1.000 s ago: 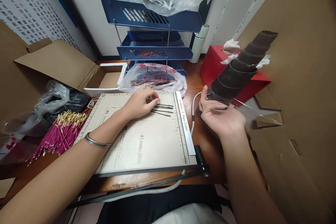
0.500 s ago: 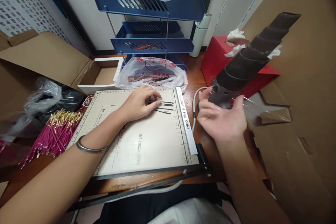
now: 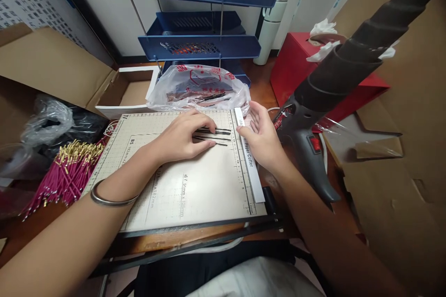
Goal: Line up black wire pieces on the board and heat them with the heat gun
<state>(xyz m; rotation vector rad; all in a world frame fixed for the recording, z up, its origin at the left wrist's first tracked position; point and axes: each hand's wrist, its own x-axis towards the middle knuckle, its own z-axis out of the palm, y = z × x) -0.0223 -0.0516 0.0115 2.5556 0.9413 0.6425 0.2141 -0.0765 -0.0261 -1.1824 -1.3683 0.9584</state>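
Note:
My left hand [image 3: 186,135], with a bangle at the wrist, lies over several thin black cords [image 3: 223,132] on the board of a paper cutter [image 3: 205,190]. Its thumb and forefinger curve around the cords, whose ends stick out to the right; the rest is hidden under the hand. My right hand [image 3: 263,137] is open and holds nothing I can see. Its thumb is over the cutter's white strip [image 3: 258,190] and its fingers reach toward the strip's far end. Just right of it stands a dark grey heat gun [image 3: 308,113] with a red switch, its stepped nozzle slanting up.
Behind the cutter lies a clear plastic bag [image 3: 209,86] with black cords inside, before a blue tray rack [image 3: 202,48]. A bundle of magenta cords with gold ends [image 3: 66,171] lies left, near an open carton [image 3: 52,65]. A red tissue box [image 3: 292,65] and bottle [image 3: 270,32] stand back right.
My right hand has moved left from in front of the heat gun to the cutter's strip, uncovering the gun's handle. My left hand stays on the cords, thumb and forefinger slightly farther apart.

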